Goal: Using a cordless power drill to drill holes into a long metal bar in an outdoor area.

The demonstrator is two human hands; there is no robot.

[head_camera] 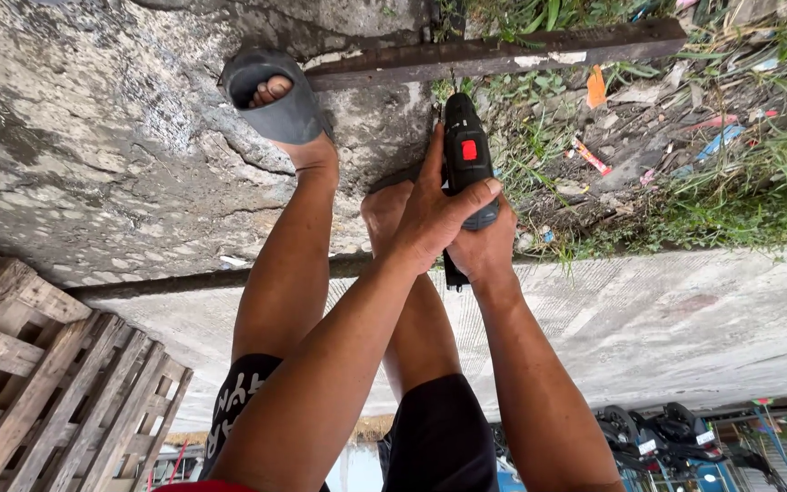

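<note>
1. landmark: black cordless drill (463, 155) with a red switch, near the middle of the view, its long axis running from the hands toward the dark wooden plank (503, 55) beyond it.
2. left hand (430, 219): nearest to me of the two, wrapped over the near side of the drill, fingers curled tight around the body, thumb along its flank. a full closed hold on the tool.
3. right hand (485, 251): just beside the left, clasped narrow around the drill's handle from the other side. both hands touch the tool and each other.
4. bit end: i see a thin bit leaving the far tip of the drill toward the plank's near edge; whether it touches the wood i cannot tell.
5. bare foot (384, 205): just behind the drill, partly hidden by the left hand, on cracked concrete (93, 137).
6. foot in a grey slide sandal (275, 96): farther than the drill and to its side, pressing near the plank's end.
7. plank: beyond the drill, lying crosswise to the tool's axis.
8. weeds and litter (649, 137): beside the drill, past the concrete edge.
9. wooden pallet (38, 374): well apart from the drill, at the view's lower corner.
</note>
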